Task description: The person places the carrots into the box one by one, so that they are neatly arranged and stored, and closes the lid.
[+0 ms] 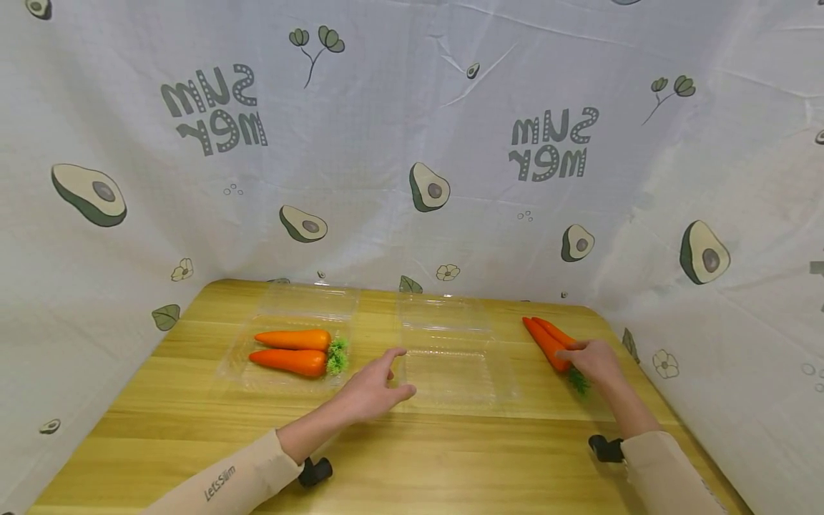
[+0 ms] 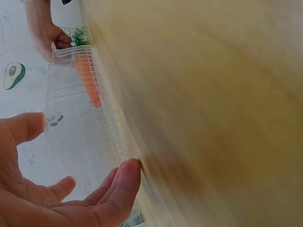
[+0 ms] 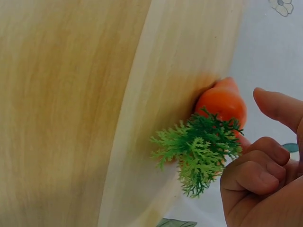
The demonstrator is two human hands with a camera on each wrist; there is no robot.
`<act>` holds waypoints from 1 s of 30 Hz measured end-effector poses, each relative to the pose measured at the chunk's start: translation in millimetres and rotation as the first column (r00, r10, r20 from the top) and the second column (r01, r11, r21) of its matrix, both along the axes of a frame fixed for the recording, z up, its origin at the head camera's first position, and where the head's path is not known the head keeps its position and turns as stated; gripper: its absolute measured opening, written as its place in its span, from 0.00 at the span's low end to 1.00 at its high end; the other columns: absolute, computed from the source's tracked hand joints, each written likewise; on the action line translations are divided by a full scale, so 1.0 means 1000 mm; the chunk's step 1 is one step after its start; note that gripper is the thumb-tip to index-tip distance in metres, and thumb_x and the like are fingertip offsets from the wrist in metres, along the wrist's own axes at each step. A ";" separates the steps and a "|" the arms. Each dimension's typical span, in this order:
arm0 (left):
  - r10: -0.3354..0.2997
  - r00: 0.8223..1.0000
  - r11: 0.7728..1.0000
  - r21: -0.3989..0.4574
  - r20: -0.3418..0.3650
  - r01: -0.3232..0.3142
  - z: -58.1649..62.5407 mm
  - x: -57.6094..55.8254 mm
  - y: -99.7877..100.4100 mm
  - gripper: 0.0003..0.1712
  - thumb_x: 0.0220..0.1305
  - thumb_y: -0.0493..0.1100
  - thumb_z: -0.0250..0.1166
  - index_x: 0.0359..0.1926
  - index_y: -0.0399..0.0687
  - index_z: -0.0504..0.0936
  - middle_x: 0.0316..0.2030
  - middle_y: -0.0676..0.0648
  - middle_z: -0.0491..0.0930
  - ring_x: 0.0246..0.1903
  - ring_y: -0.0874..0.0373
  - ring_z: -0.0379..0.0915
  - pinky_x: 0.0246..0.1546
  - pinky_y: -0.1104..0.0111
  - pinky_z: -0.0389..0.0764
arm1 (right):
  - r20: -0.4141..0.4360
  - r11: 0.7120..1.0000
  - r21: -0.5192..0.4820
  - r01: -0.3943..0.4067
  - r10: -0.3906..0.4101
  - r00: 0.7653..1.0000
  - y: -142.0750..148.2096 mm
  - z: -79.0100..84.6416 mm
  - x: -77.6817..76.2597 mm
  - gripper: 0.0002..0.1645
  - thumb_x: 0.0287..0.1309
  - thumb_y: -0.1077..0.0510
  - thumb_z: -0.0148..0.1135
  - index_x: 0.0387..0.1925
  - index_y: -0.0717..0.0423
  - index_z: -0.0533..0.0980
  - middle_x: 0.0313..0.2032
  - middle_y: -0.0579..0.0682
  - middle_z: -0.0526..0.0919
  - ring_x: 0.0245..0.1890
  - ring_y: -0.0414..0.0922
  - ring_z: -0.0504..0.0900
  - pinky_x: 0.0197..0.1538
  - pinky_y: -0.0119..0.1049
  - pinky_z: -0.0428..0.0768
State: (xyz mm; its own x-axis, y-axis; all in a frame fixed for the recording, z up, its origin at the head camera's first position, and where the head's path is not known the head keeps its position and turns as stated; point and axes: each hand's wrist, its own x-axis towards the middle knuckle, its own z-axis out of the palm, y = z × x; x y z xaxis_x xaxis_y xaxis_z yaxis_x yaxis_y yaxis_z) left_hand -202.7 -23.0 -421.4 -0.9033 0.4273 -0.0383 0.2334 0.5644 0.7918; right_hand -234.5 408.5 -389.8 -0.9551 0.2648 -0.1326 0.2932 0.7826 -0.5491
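My right hand [image 1: 595, 361] reaches over the green-topped end of two orange carrots [image 1: 546, 345] lying side by side on the table at the right. In the right wrist view its thumb [image 3: 274, 106] stands apart from the nearer carrot [image 3: 221, 108], while several fingers are curled close to the leafy top [image 3: 203, 151]. A see-through plastic clamshell box [image 1: 450, 379] lies with its lid folded back in the middle. At that box's left edge is my left hand [image 1: 370, 392], thumb and fingers spread, with nothing held between them.
Left of my left hand, a second see-through clamshell box [image 1: 234, 365] has its lid back and holds two carrots [image 1: 290, 362] with leafy tops pointing right. The wooden table [image 1: 444, 458] meets a printed cloth [image 1: 360, 157] at the back and sides.
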 end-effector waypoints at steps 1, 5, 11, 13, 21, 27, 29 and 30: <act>0.000 1.000 1.000 -0.001 0.000 0.000 0.000 0.000 0.000 0.43 0.67 0.56 0.66 0.76 0.52 0.59 0.56 0.36 0.77 0.49 0.48 0.77 0.44 0.51 0.79 | 0.003 1.000 0.009 -0.004 0.004 1.000 0.000 0.000 0.000 0.38 0.63 0.48 0.65 0.59 0.79 0.72 0.62 0.80 0.67 0.57 0.72 0.70 0.60 0.62 0.72; -0.003 1.000 1.000 0.000 0.000 0.003 0.000 0.000 0.000 0.43 0.67 0.56 0.66 0.76 0.53 0.59 0.56 0.37 0.77 0.48 0.48 0.77 0.44 0.51 0.79 | 0.010 0.999 0.038 -0.010 0.009 1.000 0.000 0.000 0.000 0.38 0.62 0.49 0.65 0.58 0.81 0.72 0.60 0.80 0.69 0.55 0.72 0.72 0.57 0.61 0.74; -0.007 1.000 1.000 0.001 -0.008 0.007 0.000 -0.001 0.000 0.42 0.67 0.56 0.66 0.76 0.52 0.59 0.55 0.37 0.77 0.47 0.49 0.77 0.43 0.52 0.78 | 0.016 0.997 0.063 -0.033 0.032 0.999 -0.002 0.002 0.001 0.37 0.60 0.50 0.66 0.56 0.81 0.73 0.57 0.80 0.72 0.50 0.69 0.75 0.53 0.58 0.77; -0.006 1.000 1.000 -0.001 -0.006 0.006 -0.001 -0.002 0.000 0.42 0.67 0.56 0.66 0.76 0.52 0.59 0.55 0.37 0.77 0.46 0.49 0.77 0.42 0.53 0.78 | 0.021 0.997 0.071 -0.045 0.043 0.999 -0.003 0.003 0.001 0.37 0.60 0.50 0.65 0.55 0.81 0.73 0.56 0.80 0.72 0.49 0.69 0.76 0.51 0.57 0.78; -0.003 1.000 1.000 -0.003 -0.004 0.003 0.000 -0.001 0.000 0.43 0.67 0.56 0.66 0.76 0.53 0.59 0.55 0.37 0.77 0.46 0.49 0.77 0.41 0.53 0.78 | 0.036 0.993 0.098 -0.060 0.056 0.998 -0.002 0.002 -0.001 0.35 0.59 0.49 0.67 0.52 0.79 0.76 0.53 0.78 0.75 0.44 0.63 0.78 0.46 0.52 0.79; -0.002 1.000 1.000 -0.002 -0.006 0.002 0.000 0.000 0.000 0.43 0.67 0.56 0.66 0.76 0.52 0.59 0.55 0.37 0.77 0.48 0.48 0.77 0.42 0.52 0.79 | 0.033 0.993 0.093 -0.067 0.064 0.997 0.001 -0.002 -0.002 0.32 0.58 0.48 0.67 0.46 0.77 0.79 0.42 0.71 0.78 0.34 0.55 0.75 0.34 0.41 0.74; -0.005 1.000 1.000 0.001 -0.009 0.005 -0.001 0.000 -0.001 0.43 0.67 0.56 0.66 0.76 0.52 0.59 0.55 0.37 0.77 0.49 0.47 0.77 0.42 0.52 0.78 | 0.027 0.994 0.084 -0.070 0.068 0.997 0.003 -0.004 -0.002 0.32 0.58 0.48 0.68 0.44 0.77 0.79 0.38 0.67 0.77 0.31 0.51 0.73 0.30 0.39 0.71; -0.007 1.000 1.000 0.003 -0.010 0.007 -0.001 0.000 -0.001 0.43 0.67 0.56 0.66 0.76 0.51 0.59 0.55 0.36 0.77 0.49 0.47 0.77 0.43 0.51 0.79 | 0.026 0.994 0.077 -0.073 0.071 0.997 0.004 -0.006 -0.003 0.30 0.58 0.48 0.68 0.42 0.77 0.79 0.35 0.64 0.76 0.29 0.50 0.72 0.29 0.37 0.70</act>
